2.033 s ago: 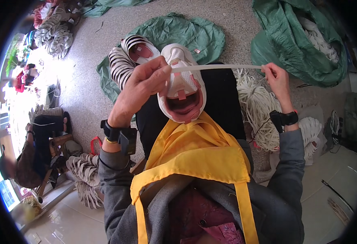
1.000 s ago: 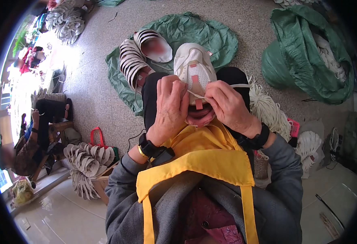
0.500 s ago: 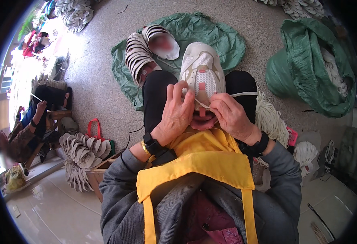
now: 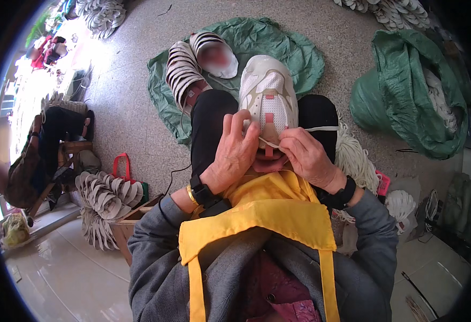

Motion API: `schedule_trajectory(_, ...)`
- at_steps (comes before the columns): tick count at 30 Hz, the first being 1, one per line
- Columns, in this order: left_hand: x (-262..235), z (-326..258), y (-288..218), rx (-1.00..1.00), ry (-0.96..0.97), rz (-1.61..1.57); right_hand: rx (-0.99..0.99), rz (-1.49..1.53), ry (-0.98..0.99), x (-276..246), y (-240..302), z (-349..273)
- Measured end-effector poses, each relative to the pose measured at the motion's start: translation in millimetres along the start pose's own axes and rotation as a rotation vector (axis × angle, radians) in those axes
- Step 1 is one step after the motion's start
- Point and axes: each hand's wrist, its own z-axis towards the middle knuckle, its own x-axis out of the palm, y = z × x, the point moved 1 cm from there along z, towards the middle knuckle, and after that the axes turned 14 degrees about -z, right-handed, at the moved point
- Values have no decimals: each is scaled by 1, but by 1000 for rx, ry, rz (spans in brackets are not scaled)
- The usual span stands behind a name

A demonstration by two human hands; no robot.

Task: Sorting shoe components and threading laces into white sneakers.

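Shoe (image 4: 267,75), white and beige, resting between 2 black-clad knees (image 4: 321,110), facing away. In the right hand (image 4: 308,155), lace (image 4: 269,143) pinched narrowly and running across towards the left hand (image 4: 235,150), bent at the shoe's other edge; cannot tell whether gripping lace too. Pink tabs (image 4: 269,117) down the middle, any lettering too small to read. Beyond, green sheet (image 4: 297,53).

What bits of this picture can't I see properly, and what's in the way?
1. Head view: part of the lace, hidden by the right hand.
2. Head view: the left side of the shoe opening, covered by the left hand.
3. Head view: the pink middle of the striped shoe part, blurred.
4. Head view: most of the white bundle, hidden by the green sack.
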Motion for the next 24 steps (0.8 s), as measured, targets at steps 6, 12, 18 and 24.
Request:
schedule_trajectory(6,-7,9,-2,32,-29,-72,166,199,-56,-12,-2,6)
schedule_trajectory(12,-18,30,1,-101,-88,-269,666,603,-76,-24,-16,7)
schedule_trajectory(18,-13,60,18,-193,-158,-324,674,521,-114,-7,-45,20)
schedule_trajectory(24,-15,81,31,-203,-12,-328,704,404,-91,3,-57,29)
